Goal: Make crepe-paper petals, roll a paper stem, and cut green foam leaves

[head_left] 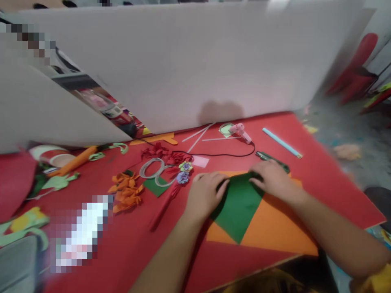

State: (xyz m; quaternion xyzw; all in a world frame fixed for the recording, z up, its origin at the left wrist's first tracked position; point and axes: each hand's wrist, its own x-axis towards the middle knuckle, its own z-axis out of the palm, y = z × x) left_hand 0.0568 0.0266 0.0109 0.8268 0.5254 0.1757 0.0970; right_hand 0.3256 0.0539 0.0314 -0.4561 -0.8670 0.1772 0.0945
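Note:
A sheet of green paper (pixel 241 211) lies turned cornerwise over a larger orange sheet (pixel 275 228). At the green paper's left upper edge, my left hand (pixel 206 193) grips it with curled fingers. My right hand (pixel 271 179) pinches the opposite upper edge, its thumb on the paper. Between the two hands the far edge looks folded or curled; my fingers hide part of it. Just beyond my right hand lies a dark green tool with a metal end (pixel 271 160), perhaps a cutter. Beside my left hand are purple and yellow-green paper flowers (pixel 183 174).
Behind sit a pink glue gun (pixel 241 132) with a black cord, several pale glue sticks (pixel 197 136) and a light blue stick (pixel 282 142). Orange paper pieces (pixel 126 191), red ones (pixel 160 151) and a coil of tape (pixel 152 169) lie left. A white panel (pixel 183 65) borders the red table.

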